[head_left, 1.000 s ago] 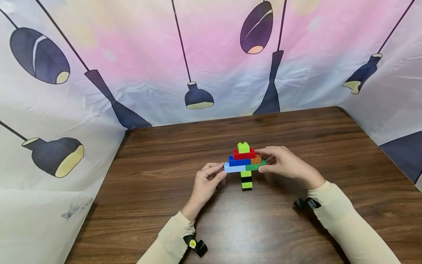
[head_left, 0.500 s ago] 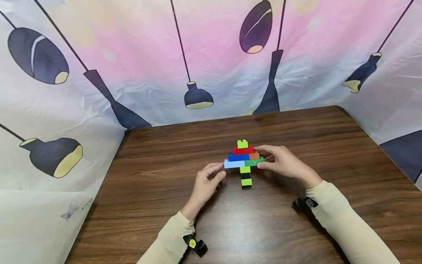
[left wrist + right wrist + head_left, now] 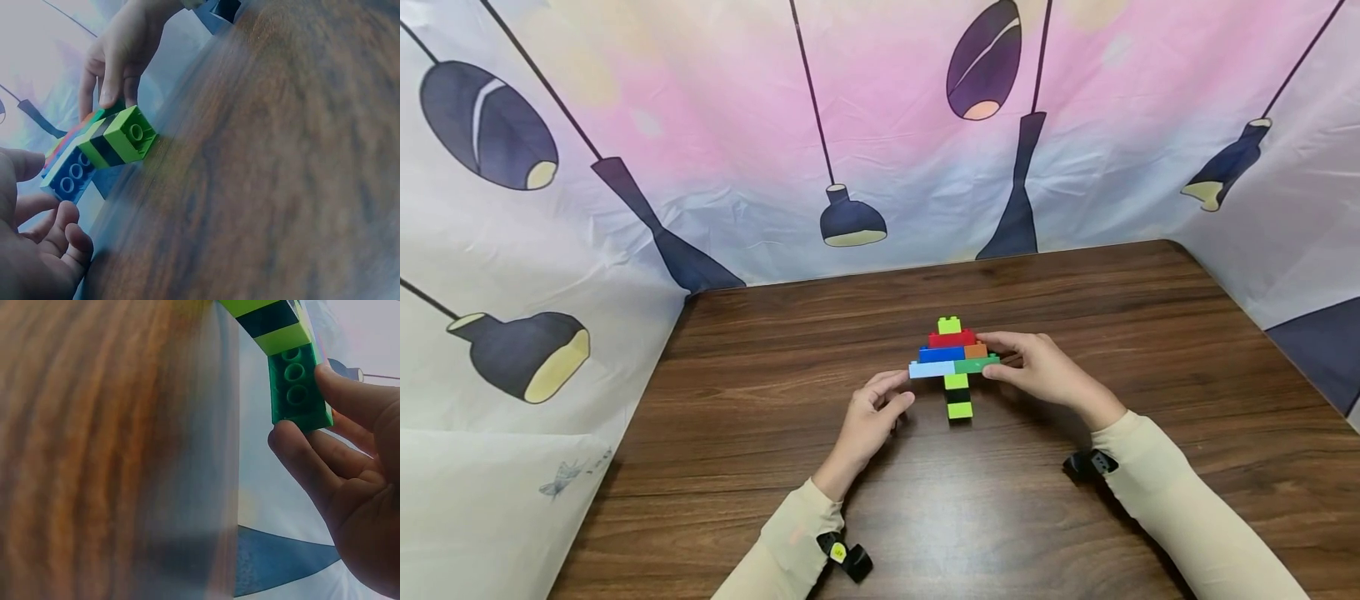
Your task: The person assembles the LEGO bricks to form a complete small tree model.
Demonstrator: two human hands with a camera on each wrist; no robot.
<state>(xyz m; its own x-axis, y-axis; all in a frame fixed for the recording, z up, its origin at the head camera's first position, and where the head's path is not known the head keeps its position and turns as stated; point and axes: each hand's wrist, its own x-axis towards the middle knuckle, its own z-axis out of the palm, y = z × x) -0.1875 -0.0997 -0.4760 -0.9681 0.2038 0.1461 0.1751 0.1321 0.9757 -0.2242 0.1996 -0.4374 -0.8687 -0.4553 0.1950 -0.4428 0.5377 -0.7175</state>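
Note:
A structure of toy building bricks stands between both hands. A lime brick tops it, above a red row, a blue-and-orange row, and a light blue brick beside a green brick. Below runs a lime-and-black stem; its hollow underside shows in the left wrist view, so the structure leans back. My right hand holds the green end between thumb and fingers. My left hand is beside the light blue end, forefinger close to it and thumb apart; whether it touches is unclear.
The dark wooden table extends around the bricks. Behind and at the sides hangs a cloth backdrop printed with lamps. Black wrist cameras are strapped over both sleeves.
The structure has tipped back, its front rows now facing the head view more squarely. My left thumb has come away from the light blue brick; my right hand keeps its hold and shifts slightly left.

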